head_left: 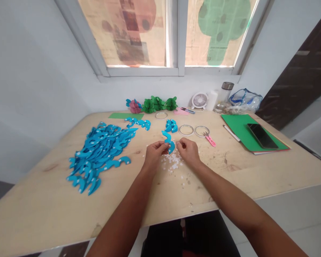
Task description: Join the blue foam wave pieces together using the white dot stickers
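Between my hands is a curved blue paper piece point(171, 146), its lower part pinched by my left hand point(157, 150). My right hand point(187, 150) is just right of that piece, its thumb and fingers pressed together; anything between them is too small to make out. Small white bits point(173, 161) lie scattered on the table under and in front of my hands. A large pile of blue curved pieces point(100, 144) with white spots spreads out at the left. Just beyond my hands lies a small blue cluster point(171, 125).
Metal rings point(186, 130), pink snips point(210, 140) and a pen point(231, 133) lie right of centre on the wooden table point(139, 192). A phone point(262, 136) rests on green sheets point(237, 125). Along the wall stand green paper shapes point(158, 103), a fan point(199, 100) and a jar point(223, 98).
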`<state>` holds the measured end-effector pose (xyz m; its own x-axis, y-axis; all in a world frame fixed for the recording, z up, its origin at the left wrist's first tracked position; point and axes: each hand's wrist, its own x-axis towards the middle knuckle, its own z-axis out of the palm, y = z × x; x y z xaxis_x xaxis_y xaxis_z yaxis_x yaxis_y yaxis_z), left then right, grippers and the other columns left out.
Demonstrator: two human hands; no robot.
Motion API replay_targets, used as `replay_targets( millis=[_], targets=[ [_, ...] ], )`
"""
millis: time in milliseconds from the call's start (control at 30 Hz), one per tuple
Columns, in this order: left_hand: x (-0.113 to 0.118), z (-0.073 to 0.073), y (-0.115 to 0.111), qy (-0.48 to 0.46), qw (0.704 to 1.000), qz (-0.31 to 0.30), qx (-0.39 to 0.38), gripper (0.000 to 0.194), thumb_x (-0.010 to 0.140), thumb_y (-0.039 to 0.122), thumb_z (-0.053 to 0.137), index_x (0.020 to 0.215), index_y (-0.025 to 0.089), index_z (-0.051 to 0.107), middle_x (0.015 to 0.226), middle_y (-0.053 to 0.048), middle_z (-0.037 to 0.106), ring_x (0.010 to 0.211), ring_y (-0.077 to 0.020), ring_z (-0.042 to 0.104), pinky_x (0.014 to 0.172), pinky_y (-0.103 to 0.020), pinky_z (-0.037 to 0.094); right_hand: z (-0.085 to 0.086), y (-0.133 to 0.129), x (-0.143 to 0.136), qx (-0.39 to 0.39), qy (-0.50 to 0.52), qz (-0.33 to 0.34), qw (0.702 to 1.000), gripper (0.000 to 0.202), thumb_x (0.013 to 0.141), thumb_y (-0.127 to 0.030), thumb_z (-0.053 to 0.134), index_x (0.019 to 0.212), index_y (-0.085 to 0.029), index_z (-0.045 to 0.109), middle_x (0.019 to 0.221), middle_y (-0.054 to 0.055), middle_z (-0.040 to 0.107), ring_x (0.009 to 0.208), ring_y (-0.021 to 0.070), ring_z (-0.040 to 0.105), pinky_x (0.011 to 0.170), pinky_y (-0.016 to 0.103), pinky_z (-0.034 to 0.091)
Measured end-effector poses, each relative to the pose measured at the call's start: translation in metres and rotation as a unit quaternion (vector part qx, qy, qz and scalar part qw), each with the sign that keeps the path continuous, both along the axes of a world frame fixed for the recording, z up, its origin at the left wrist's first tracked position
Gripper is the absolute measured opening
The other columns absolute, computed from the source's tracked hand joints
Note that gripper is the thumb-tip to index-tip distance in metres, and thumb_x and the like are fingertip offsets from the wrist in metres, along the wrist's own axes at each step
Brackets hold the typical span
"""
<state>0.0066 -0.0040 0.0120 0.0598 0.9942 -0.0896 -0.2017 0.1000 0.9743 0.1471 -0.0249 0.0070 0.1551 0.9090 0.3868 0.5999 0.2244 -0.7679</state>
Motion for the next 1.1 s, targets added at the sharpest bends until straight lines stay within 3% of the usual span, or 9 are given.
replay_targets(
  millis=[133, 267, 467, 767, 967, 1100],
  targets=[
    [-0.0002, -0.0015, 0.0015, -0.037, 0.999, -0.014, -0.009, 0.024, 0.052, 0.032, 0.074, 0.062, 0.012, 0.065, 0.062, -0.003, 0.064, 0.057, -0.0128, 0.056, 0.058, -0.027, 0.044, -0.0029, 0.003, 0.0013, -0.002, 0.068, 0.0, 0.998, 0.004, 0.068, -0.021, 0.051, 0.069, -0.02, 0.055, 0.065, -0.002, 0.057, 0.056, 0.0122, 0.049, 0.056, 0.024, 0.038],
    [-0.0011, -0.0037, 0.0026, -0.06, 0.998, -0.027, -0.009, 0.025, 0.052, 0.032, 0.074, 0.064, 0.012, 0.065, 0.064, -0.004, 0.064, 0.06, -0.0134, 0.057, 0.061, -0.027, 0.045, -0.0046, 0.0066, 0.0017, -0.015, 0.147, 0.045, 0.988, 0.009, 0.069, -0.021, 0.05, 0.072, -0.019, 0.058, 0.068, -0.001, 0.059, 0.059, 0.0124, 0.05, 0.059, 0.025, 0.04],
    [-0.0016, -0.0069, 0.0041, -0.052, 0.997, -0.055, -0.013, 0.027, 0.051, 0.032, 0.076, 0.067, 0.012, 0.066, 0.065, -0.004, 0.064, 0.06, -0.0129, 0.056, 0.06, -0.027, 0.044, -0.0009, 0.0076, -0.0007, -0.075, 0.29, 0.13, 0.945, 0.018, 0.073, -0.033, 0.054, 0.067, -0.017, 0.059, 0.06, -0.001, 0.057, 0.057, 0.0122, 0.051, 0.055, 0.024, 0.039],
    [-0.0025, -0.0027, 0.0033, -0.069, 0.997, -0.029, -0.019, 0.028, 0.056, 0.036, 0.074, 0.066, 0.012, 0.065, 0.061, -0.003, 0.063, 0.057, -0.0131, 0.056, 0.057, -0.026, 0.044, -0.0029, 0.0081, -0.0031, -0.095, 0.326, 0.135, 0.931, 0.02, 0.067, -0.035, 0.064, 0.062, -0.016, 0.057, 0.052, -0.003, 0.055, 0.045, 0.0085, 0.044, 0.045, 0.021, 0.031],
    [-0.0019, 0.0001, -0.0005, -0.154, 0.985, -0.065, -0.046, 0.023, 0.056, 0.031, 0.073, 0.066, 0.012, 0.063, 0.064, -0.003, 0.062, 0.06, -0.0121, 0.056, 0.06, -0.025, 0.045, -0.0036, 0.0072, -0.003, -0.101, 0.349, 0.19, 0.912, 0.021, 0.067, -0.036, 0.066, 0.065, -0.017, 0.059, 0.053, -0.003, 0.055, 0.046, 0.0083, 0.045, 0.046, 0.021, 0.032],
    [-0.0004, 0.002, -0.0019, -0.138, 0.987, -0.061, -0.054, 0.025, 0.057, 0.032, 0.073, 0.068, 0.012, 0.065, 0.065, -0.003, 0.062, 0.059, -0.0115, 0.055, 0.058, -0.025, 0.044, -0.0028, 0.0068, -0.0031, -0.092, 0.361, 0.179, 0.911, 0.021, 0.066, -0.036, 0.067, 0.065, -0.017, 0.059, 0.054, -0.003, 0.056, 0.049, 0.0091, 0.047, 0.048, 0.021, 0.034]
  ],
)
